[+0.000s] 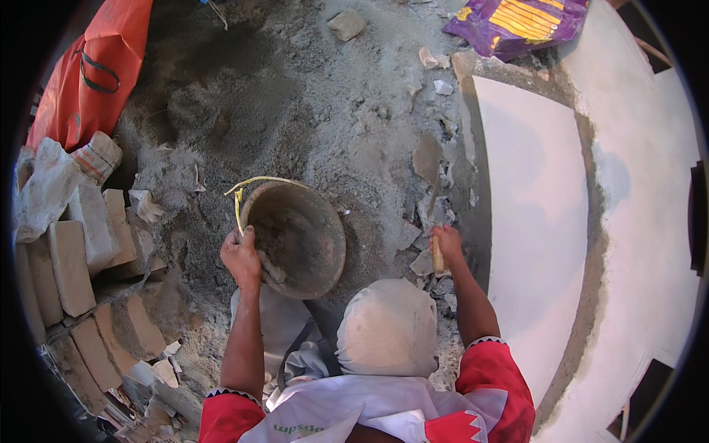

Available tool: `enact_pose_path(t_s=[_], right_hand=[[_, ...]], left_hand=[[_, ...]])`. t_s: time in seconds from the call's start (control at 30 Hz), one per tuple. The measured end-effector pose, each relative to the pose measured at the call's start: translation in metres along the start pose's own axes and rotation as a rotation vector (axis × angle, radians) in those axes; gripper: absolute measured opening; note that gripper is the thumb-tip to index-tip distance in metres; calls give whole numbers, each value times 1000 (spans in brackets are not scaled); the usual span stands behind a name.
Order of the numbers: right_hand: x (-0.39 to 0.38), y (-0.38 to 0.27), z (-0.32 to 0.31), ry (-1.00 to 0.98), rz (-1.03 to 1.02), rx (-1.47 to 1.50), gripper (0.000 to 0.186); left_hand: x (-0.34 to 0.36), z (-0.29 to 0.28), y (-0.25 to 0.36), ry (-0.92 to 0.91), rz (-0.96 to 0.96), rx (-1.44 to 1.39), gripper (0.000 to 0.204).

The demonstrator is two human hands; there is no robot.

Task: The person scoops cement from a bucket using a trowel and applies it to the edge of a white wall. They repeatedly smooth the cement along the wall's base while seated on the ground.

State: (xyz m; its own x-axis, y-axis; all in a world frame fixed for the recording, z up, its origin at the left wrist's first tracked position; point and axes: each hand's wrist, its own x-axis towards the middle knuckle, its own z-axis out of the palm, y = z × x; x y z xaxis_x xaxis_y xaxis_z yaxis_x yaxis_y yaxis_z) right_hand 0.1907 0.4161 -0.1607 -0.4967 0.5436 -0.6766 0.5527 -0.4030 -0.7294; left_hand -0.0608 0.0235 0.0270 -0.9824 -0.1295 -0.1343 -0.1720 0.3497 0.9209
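Mortar-stained inside, a round dark bucket is tilted in front of me on the grey rubble-strewn ground. A yellow cord handle is tied at its rim. My left hand is closed on the bucket's left side, at the cord and rim. To the right, my right hand grips the wooden handle of a trowel. Its grey blade points away from me, over broken chips beside the wall's base. Nothing distinct lies on the blade. The bucket's bottom is in shadow.
Stacked bricks stand at the left, below an orange sack. A white panel with mortar edges runs along the right. A purple bag lies far right, and a stone far ahead. Pale dusty cloth bulges near me.
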Motion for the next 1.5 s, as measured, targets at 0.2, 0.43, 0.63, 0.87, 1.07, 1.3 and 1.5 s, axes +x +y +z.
enact_pose_path(t_s=[0.2,0.43,0.63,0.87,1.07,1.3,1.5], right_hand=[[26,23,7,307,-346,-166,28],[98,-44,21,279,-120,69,29],[136,1,9,552,-4,-111,28],[31,45,-2,630,58,-108,39],[-13,38,8,612,-328,-581,47],[33,-9,-6,617,-242,-587,42],[-24,29,4,670,-462,-627,41]], left_hand=[[4,6,-6,15,38,87,17],[-1,11,-6,7,82,105,21],[0,8,-8,34,66,81,22],[1,-2,-6,13,56,213,27],[2,17,-9,1,24,-9,32],[-3,13,-6,-40,30,62,32],[-4,13,-1,-33,78,25,27]])
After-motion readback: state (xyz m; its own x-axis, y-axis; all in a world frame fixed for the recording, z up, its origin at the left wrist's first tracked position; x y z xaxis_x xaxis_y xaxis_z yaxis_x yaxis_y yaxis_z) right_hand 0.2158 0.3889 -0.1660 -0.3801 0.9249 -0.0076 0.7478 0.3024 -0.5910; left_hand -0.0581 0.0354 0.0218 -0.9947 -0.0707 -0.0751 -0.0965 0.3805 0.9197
